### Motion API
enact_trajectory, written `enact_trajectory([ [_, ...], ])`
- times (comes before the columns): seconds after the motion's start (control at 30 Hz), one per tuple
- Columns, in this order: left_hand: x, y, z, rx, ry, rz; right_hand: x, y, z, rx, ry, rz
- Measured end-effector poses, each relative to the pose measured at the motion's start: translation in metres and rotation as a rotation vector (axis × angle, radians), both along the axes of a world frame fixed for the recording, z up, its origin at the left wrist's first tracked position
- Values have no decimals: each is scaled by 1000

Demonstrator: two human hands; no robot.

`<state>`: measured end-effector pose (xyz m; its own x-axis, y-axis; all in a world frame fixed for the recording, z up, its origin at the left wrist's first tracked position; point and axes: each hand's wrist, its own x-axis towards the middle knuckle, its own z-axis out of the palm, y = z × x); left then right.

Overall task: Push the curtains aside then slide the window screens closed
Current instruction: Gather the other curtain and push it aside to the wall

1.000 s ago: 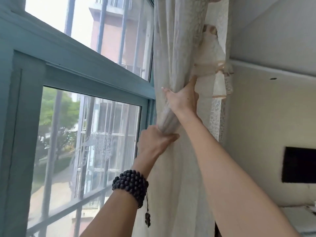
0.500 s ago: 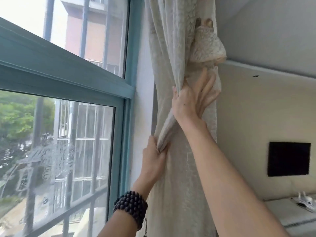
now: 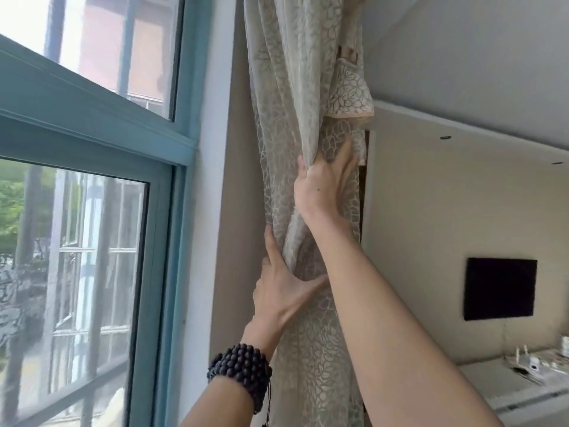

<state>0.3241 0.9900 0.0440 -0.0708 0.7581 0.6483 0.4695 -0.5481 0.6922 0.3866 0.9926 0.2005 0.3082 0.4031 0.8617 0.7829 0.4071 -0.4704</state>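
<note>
A cream curtain with a leaf pattern hangs bunched against the wall, right of the teal window frame. My right hand is high up, its thumb pinching a fold of the curtain while the fingers press flat on the cloth. My left hand, with a dark bead bracelet on the wrist, lies lower with fingers spread against the gathered cloth. A patterned tieback hangs at the curtain's upper right. Glass panes show bars and buildings outside; no screen can be made out.
A beige wall strip separates window and curtain. To the right, a dark rectangular panel hangs on the room wall above a white ledge with small objects. The ceiling slopes overhead.
The curtain has shifted right, off the window and onto the wall. My left hand has loosened from a grip to a flat spread press. The view has swung right.
</note>
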Motion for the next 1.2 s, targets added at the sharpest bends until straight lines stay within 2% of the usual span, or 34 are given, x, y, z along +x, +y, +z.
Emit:
enact_trajectory([
  [0.13, 8, 34, -4, -91, 40, 73, 17, 30, -6, -44, 23, 40],
  [0.27, 15, 64, -2, -84, 50, 101, 26, 56, -6, -53, 24, 94],
  [0.43, 17, 84, 9, -83, 17, 9, 32, 79, -1, -37, 14, 137],
  [0.57, 30, 95, 30, 30, -8, 82, 35, 93, -3, -39, -6, 145],
  [0.73, 45, 118, 55, 120, -48, 15, 36, 107, 0, -54, -32, 137],
  [0.9, 42, 156, 49, 190, 66, 34, 36, 147, -6, -16, -82, 26],
  [1.03, 45, 184, 49, 64, 263, 78, 48, 187, -5, -241, -116, -3],
  [1.13, 49, 193, 60, 1, 315, 56, 57, 195, 3, -323, -128, -25],
  [1.2, 49, 194, 62, -10, 297, 49, 59, 194, 5, -305, -112, -26],
])
